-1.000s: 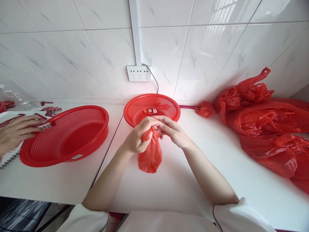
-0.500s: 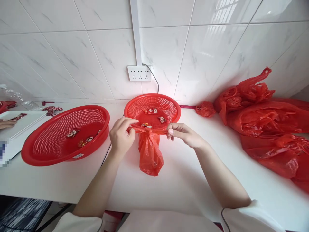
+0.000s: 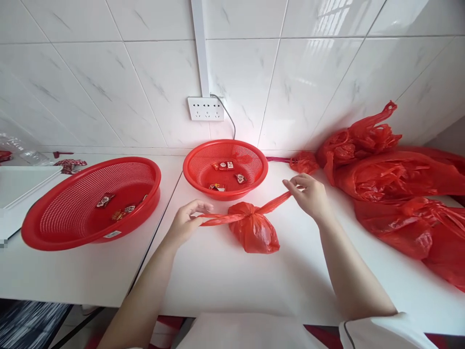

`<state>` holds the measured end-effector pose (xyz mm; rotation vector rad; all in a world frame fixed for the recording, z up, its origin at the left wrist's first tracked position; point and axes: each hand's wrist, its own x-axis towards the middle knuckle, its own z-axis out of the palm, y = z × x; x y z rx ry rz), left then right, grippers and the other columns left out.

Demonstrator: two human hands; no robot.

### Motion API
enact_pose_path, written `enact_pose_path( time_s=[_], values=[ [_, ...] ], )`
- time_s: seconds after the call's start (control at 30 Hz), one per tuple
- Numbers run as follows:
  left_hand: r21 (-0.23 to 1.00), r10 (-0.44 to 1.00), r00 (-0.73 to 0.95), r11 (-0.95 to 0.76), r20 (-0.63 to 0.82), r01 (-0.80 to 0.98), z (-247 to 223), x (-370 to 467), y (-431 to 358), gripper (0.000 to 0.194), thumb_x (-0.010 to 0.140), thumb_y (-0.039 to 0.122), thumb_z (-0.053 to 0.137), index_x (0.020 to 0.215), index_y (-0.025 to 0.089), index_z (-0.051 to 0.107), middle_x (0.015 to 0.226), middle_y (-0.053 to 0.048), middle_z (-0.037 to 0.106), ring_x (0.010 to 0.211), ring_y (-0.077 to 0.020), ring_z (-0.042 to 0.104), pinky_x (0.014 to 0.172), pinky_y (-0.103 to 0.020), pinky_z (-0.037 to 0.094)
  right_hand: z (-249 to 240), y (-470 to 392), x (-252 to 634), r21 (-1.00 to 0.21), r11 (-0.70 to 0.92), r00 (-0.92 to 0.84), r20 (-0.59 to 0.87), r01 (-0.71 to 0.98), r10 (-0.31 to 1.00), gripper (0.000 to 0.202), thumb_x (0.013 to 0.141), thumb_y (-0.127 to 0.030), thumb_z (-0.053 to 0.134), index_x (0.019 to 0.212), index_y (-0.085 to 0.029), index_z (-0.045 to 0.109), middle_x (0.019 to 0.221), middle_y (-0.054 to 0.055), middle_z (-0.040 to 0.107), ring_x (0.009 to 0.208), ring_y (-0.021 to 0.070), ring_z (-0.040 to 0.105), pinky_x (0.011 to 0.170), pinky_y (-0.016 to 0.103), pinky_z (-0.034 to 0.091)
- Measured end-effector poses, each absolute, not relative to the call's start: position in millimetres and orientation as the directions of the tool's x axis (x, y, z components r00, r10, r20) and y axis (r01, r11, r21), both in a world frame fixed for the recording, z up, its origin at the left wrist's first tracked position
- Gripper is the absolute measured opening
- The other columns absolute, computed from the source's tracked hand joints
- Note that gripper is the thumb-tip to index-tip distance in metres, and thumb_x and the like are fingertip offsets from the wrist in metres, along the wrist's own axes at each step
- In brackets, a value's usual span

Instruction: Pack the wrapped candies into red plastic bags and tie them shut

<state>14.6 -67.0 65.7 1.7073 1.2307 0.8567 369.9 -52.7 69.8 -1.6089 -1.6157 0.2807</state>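
A small red plastic bag (image 3: 256, 232) rests on the white table, its neck gathered into a knot. One twisted handle of it runs left into my left hand (image 3: 185, 220), whose fingers are closed on the end. The other handle slants up to the right, pinched in my right hand (image 3: 307, 194). Both handles look pulled taut. Just behind the bag stands a round red basket (image 3: 225, 195) with a few small wrapped packets (image 3: 240, 179) in it.
To the left is a larger red basket (image 3: 54, 232) holding a few wrapped packets (image 3: 105, 199). Filled red bags (image 3: 395, 174) are heaped on the right. A white tray (image 3: 29, 184) and a clear plastic bottle (image 3: 23, 148) lie far left. A socket strip (image 3: 206, 108) is on the tiled wall.
My hands have moved apart, stretching the handles outward. The bag has come down onto the table, slightly right, with its knot drawn tight. A co-worker's hand at far left has left view.
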Motion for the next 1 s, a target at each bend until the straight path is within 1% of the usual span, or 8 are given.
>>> enact_pose_path(
  time_s=[0.1, 0.27, 0.43, 0.5, 0.7, 0.83, 0.93, 1.0],
  values=[
    [0.973, 0.847, 0.530, -0.142, 0.025, 0.181, 64, 17, -68, 0.037, 0.078, 0.023, 0.058, 0.114, 0.022, 0.061, 0.124, -0.012, 0.060, 0.120, -0.0287, 0.053, 0.089, -0.039, 0.051, 69, -70, 350, -0.503, 0.328, -0.094, 0.433, 0.799, 0.896, 0.038, 0.088, -0.055, 0.055, 0.100, -0.020, 0.064, 0.112, 0.011, 0.065, 0.102, 0.0275, 0.060, 0.088, 0.041, 0.047],
    [0.997, 0.837, 0.545, -0.022, 0.057, -0.070, 33, 15, -59, 0.038, 0.086, 0.043, 0.055, 0.117, 0.021, 0.058, 0.119, -0.014, 0.060, 0.114, -0.0284, 0.056, 0.089, -0.039, 0.049, 52, -114, 299, -0.356, 0.461, -0.449, 0.121, 0.813, 0.885, 0.068, 0.079, -0.051, 0.067, 0.133, -0.015, 0.049, 0.123, 0.018, 0.064, 0.114, 0.0347, 0.059, 0.109, 0.058, 0.028],
    [0.993, 0.889, 0.446, 0.060, -0.098, 0.098, 9, 22, -56, 0.032, 0.085, 0.041, 0.060, 0.109, 0.020, 0.061, 0.106, -0.009, 0.065, 0.099, -0.0228, 0.062, 0.087, -0.034, 0.048, 48, -129, 299, -0.304, 0.242, -0.269, -0.047, 0.921, 0.962, 0.022, 0.088, -0.015, 0.046, 0.104, -0.019, 0.060, 0.093, 0.010, 0.071, 0.084, 0.0252, 0.067, 0.075, 0.036, 0.047],
    [0.986, 0.894, 0.430, 0.061, -0.123, 0.155, 8, 25, -56, 0.032, 0.085, 0.041, 0.061, 0.108, 0.019, 0.061, 0.104, -0.008, 0.066, 0.096, -0.0218, 0.062, 0.086, -0.033, 0.047, 53, -130, 322, -0.350, 0.135, -0.166, -0.062, 0.927, 0.984, 0.021, 0.088, -0.015, 0.043, 0.101, -0.022, 0.058, 0.091, 0.006, 0.071, 0.080, 0.0234, 0.067, 0.065, 0.031, 0.044],
    [0.966, 0.905, 0.393, 0.066, -0.164, 0.252, 4, 27, -50, 0.032, 0.086, 0.042, 0.060, 0.107, 0.019, 0.062, 0.097, -0.007, 0.067, 0.093, -0.0215, 0.063, 0.084, -0.032, 0.045, 77, -149, 439, -0.457, -0.214, 0.248, 0.014, 0.863, 0.969, 0.020, 0.087, -0.027, 0.047, 0.104, -0.028, 0.058, 0.094, 0.005, 0.071, 0.081, 0.0247, 0.066, 0.067, 0.033, 0.045],
    [0.958, 0.913, 0.372, 0.058, -0.165, 0.282, -3, 29, -46, 0.033, 0.085, 0.045, 0.060, 0.104, 0.019, 0.062, 0.094, -0.007, 0.067, 0.091, -0.0219, 0.063, 0.082, -0.032, 0.046, 100, -172, 535, -0.408, -0.570, 0.698, 0.338, 0.714, 0.632, 0.033, 0.081, -0.028, 0.057, 0.114, -0.026, 0.062, 0.107, 0.016, 0.070, 0.095, 0.0305, 0.063, 0.071, 0.041, 0.043],
    [0.953, 0.918, 0.359, 0.058, -0.169, 0.298, -6, 30, -45, 0.033, 0.083, 0.046, 0.061, 0.102, 0.019, 0.063, 0.093, -0.007, 0.068, 0.090, -0.0225, 0.064, 0.081, -0.033, 0.046, 110, -176, 600, -0.544, -0.626, 0.797, 0.561, 0.559, 0.225, 0.039, 0.085, -0.031, 0.056, 0.119, -0.014, 0.064, 0.108, 0.026, 0.067, 0.105, 0.0306, 0.061, 0.071, 0.045, 0.038],
    [0.949, 0.918, 0.356, 0.059, -0.174, 0.310, -8, 30, -44, 0.034, 0.083, 0.047, 0.061, 0.102, 0.019, 0.064, 0.093, -0.007, 0.068, 0.090, -0.0227, 0.064, 0.081, -0.033, 0.047, 106, -168, 635, -0.598, -0.663, 0.839, 0.537, 0.450, 0.086, 0.045, 0.086, -0.031, 0.055, 0.123, -0.005, 0.061, 0.111, 0.032, 0.064, 0.109, 0.0338, 0.060, 0.068, 0.047, 0.036]
  ],
)
